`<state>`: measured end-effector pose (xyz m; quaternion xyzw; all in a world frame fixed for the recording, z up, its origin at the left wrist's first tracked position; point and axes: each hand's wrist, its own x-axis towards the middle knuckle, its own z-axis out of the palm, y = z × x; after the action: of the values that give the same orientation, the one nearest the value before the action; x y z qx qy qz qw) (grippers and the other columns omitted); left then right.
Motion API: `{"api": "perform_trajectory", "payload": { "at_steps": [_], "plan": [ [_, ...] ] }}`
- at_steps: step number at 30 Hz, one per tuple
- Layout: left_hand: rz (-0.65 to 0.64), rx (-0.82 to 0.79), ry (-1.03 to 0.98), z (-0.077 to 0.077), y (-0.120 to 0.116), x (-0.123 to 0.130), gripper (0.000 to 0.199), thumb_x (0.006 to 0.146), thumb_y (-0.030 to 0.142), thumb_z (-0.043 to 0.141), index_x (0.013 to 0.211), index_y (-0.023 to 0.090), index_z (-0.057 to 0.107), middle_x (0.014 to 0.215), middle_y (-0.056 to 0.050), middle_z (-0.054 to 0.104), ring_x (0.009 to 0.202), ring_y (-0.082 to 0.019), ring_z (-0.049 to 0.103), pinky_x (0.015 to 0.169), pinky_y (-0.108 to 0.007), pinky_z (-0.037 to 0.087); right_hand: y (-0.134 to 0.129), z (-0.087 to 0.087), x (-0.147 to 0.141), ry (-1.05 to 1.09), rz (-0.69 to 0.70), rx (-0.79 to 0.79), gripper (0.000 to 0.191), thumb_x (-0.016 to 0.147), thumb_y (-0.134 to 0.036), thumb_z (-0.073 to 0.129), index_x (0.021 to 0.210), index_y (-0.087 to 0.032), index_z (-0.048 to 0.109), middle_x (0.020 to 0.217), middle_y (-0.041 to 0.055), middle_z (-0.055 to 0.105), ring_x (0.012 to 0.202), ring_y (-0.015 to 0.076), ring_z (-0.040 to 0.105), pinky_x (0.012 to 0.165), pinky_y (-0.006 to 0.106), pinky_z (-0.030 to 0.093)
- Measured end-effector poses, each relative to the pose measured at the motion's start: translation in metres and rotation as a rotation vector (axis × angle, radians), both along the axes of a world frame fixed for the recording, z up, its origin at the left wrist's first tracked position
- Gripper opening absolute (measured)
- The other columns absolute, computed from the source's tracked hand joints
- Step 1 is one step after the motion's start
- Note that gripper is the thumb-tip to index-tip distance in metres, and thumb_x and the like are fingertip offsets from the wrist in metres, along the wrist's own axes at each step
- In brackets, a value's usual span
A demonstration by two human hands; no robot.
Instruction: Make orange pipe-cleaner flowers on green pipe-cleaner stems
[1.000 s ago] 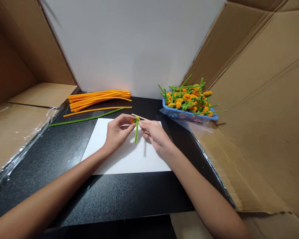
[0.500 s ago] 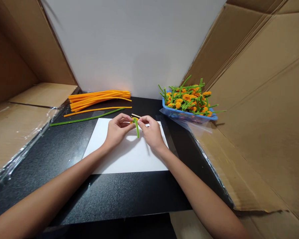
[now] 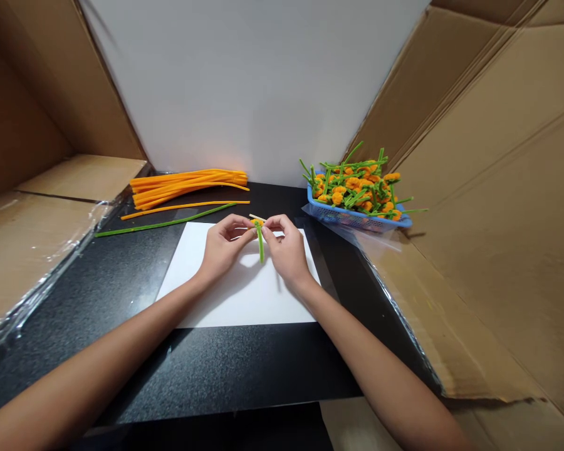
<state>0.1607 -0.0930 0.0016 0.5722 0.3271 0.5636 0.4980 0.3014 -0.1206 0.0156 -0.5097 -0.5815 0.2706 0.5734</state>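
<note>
Between my hands is a small pipe-cleaner flower [image 3: 260, 243], its orange head up at the fingertips and its green stem hanging toward me. My left hand [image 3: 224, 245] pinches it from the left with thumb and forefinger. From the right, my right hand [image 3: 287, 248] closes its fingertips on the same flower. Much of the orange head is hidden by fingers. Just behind it shows a thin pale stick [image 3: 257, 218]; whether a hand touches it I cannot tell. Below both hands lies a white sheet [image 3: 244, 300].
Orange pipe cleaners [image 3: 183, 186] lie bundled at the back left, with a green pipe cleaner [image 3: 164, 228] in front. At the back right, a blue basket [image 3: 357, 219] holds several orange-and-green flowers. Cardboard walls [image 3: 498, 188] flank the black table [image 3: 207, 369].
The hands stay nearly in place on the flower. Its green stem has turned slightly and hangs a little straighter; the fingers have shifted only a little.
</note>
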Motion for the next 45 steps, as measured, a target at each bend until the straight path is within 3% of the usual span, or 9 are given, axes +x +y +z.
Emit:
{"api": "perform_trajectory", "payload": {
  "at_steps": [3, 9, 16, 20, 23, 29, 35, 40, 45],
  "plan": [
    [0.012, 0.058, 0.083, 0.002, -0.003, -0.001, 0.018, 0.074, 0.029, 0.079, 0.083, 0.017, 0.068, 0.088, -0.003, 0.072, 0.086, -0.017, 0.069, 0.082, -0.029, 0.056, 0.0, 0.004, 0.004, -0.019, 0.041, 0.008, 0.012, 0.086, -0.031, 0.061, 0.091, -0.02, 0.063, 0.093, 0.0045, 0.067, 0.088, 0.0193, 0.064, 0.066, 0.028, 0.047],
    [0.03, 0.057, 0.126, 0.004, -0.006, -0.001, 0.018, 0.074, 0.029, 0.078, 0.083, 0.016, 0.07, 0.087, -0.004, 0.072, 0.084, -0.018, 0.069, 0.08, -0.029, 0.055, 0.01, 0.005, 0.017, -0.087, 0.107, -0.016, 0.009, 0.081, -0.028, 0.066, 0.08, -0.019, 0.067, 0.091, 0.0041, 0.065, 0.084, 0.0181, 0.062, 0.067, 0.029, 0.046],
    [-0.042, -0.351, -0.199, 0.005, -0.007, 0.006, 0.024, 0.057, 0.023, 0.087, 0.074, 0.015, 0.072, 0.078, -0.005, 0.073, 0.08, -0.02, 0.07, 0.084, -0.035, 0.055, 0.013, 0.001, 0.017, 0.023, 0.213, 0.014, 0.01, 0.083, -0.029, 0.064, 0.08, -0.02, 0.062, 0.092, 0.0022, 0.058, 0.082, 0.0161, 0.06, 0.069, 0.028, 0.048],
    [-0.114, -0.512, -0.332, 0.007, -0.008, 0.009, 0.016, 0.059, 0.017, 0.083, 0.07, 0.013, 0.073, 0.082, -0.009, 0.073, 0.086, -0.023, 0.07, 0.09, -0.038, 0.055, 0.012, -0.003, 0.014, 0.025, 0.221, 0.042, 0.008, 0.086, -0.027, 0.062, 0.082, -0.021, 0.062, 0.093, 0.0023, 0.058, 0.085, 0.0173, 0.06, 0.071, 0.029, 0.049],
    [-0.136, -0.512, -0.329, 0.009, -0.009, 0.009, 0.013, 0.063, 0.019, 0.081, 0.072, 0.011, 0.074, 0.086, -0.012, 0.073, 0.089, -0.023, 0.07, 0.094, -0.037, 0.054, 0.011, -0.006, 0.013, -0.012, 0.195, 0.071, 0.007, 0.087, -0.026, 0.061, 0.082, -0.021, 0.061, 0.093, 0.0022, 0.058, 0.086, 0.0179, 0.06, 0.072, 0.03, 0.049],
    [0.0, -0.429, -0.168, 0.012, -0.011, 0.007, 0.031, 0.057, 0.034, 0.088, 0.074, 0.012, 0.075, 0.076, -0.007, 0.072, 0.078, -0.019, 0.068, 0.087, -0.036, 0.054, 0.008, -0.007, 0.012, -0.061, 0.12, 0.142, 0.006, 0.089, -0.021, 0.057, 0.084, -0.022, 0.06, 0.094, 0.0025, 0.059, 0.087, 0.0169, 0.06, 0.074, 0.029, 0.05],
    [-0.045, -0.515, -0.032, 0.015, -0.015, 0.007, 0.039, 0.058, 0.045, 0.086, 0.077, 0.012, 0.075, 0.089, -0.012, 0.073, 0.078, -0.019, 0.063, 0.064, -0.028, 0.052, 0.003, -0.005, 0.006, -0.049, 0.098, 0.19, 0.008, 0.09, -0.019, 0.055, 0.084, -0.021, 0.059, 0.094, 0.0025, 0.056, 0.082, 0.0154, 0.06, 0.071, 0.029, 0.054],
    [-0.026, -0.523, 0.0, 0.016, -0.017, 0.009, 0.037, 0.062, 0.046, 0.082, 0.071, 0.012, 0.071, 0.085, -0.013, 0.073, 0.065, -0.014, 0.056, 0.049, -0.021, 0.039, 0.001, -0.003, 0.004, 0.018, 0.169, 0.129, 0.007, 0.089, -0.026, 0.058, 0.083, -0.022, 0.058, 0.094, 0.0024, 0.055, 0.078, 0.015, 0.058, 0.069, 0.029, 0.055],
    [-0.004, -0.4, -0.037, 0.012, -0.016, 0.008, 0.04, 0.064, 0.047, 0.083, 0.085, 0.015, 0.071, 0.083, -0.008, 0.073, 0.071, -0.017, 0.062, 0.053, -0.024, 0.045, 0.004, -0.003, 0.006, 0.121, 0.196, 0.041, 0.013, 0.086, -0.033, 0.062, 0.085, -0.021, 0.058, 0.091, 0.0022, 0.057, 0.078, 0.0155, 0.059, 0.072, 0.03, 0.054]
  ]
}}
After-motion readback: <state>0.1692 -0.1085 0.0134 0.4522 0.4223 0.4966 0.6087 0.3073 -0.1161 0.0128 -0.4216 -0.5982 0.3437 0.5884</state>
